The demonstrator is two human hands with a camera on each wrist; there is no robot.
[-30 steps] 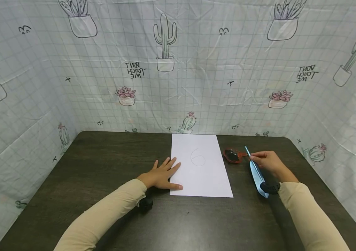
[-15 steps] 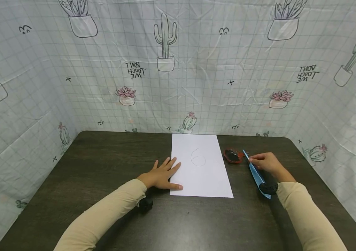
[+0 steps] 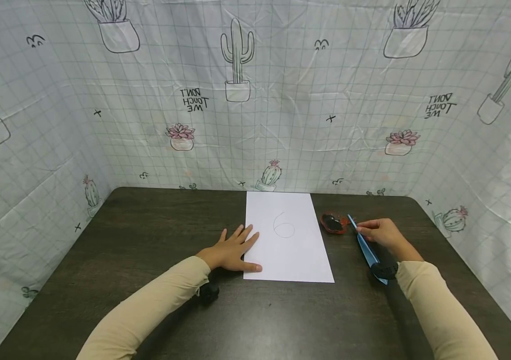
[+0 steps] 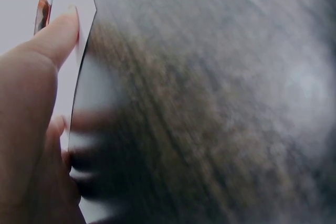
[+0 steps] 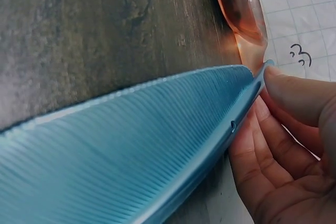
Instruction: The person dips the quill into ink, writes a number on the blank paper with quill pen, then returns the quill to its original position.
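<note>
My left hand [image 3: 230, 252] lies with spread fingers on the left edge of a white sheet of paper [image 3: 305, 260], which bears a thin drawn 6. In the left wrist view, the thumb [image 4: 63, 32] rests on the paper. At the right, my right hand [image 3: 383, 233] pinches a blue feather [image 3: 368, 251] by its shaft near the far end. The right wrist view shows the feather's ridged vane [image 5: 142, 140] stretching back toward the camera. Just beyond the pinched end is a glossy translucent red-orange object with a dark middle [image 3: 334, 223]; its kind is unclear.
A dark wood-grain table [image 3: 165, 215] carries everything. White cloth [image 3: 282, 120] printed with grid lines and cacti stands around its back and sides. A black band [image 3: 385, 270] is on the right wrist, and a black device [image 3: 208, 294] is under the left one.
Since a second ago, the right hand has shifted slightly left with the feather, whose far tip has come lower and turned left. The left hand and the paper have stayed put.
</note>
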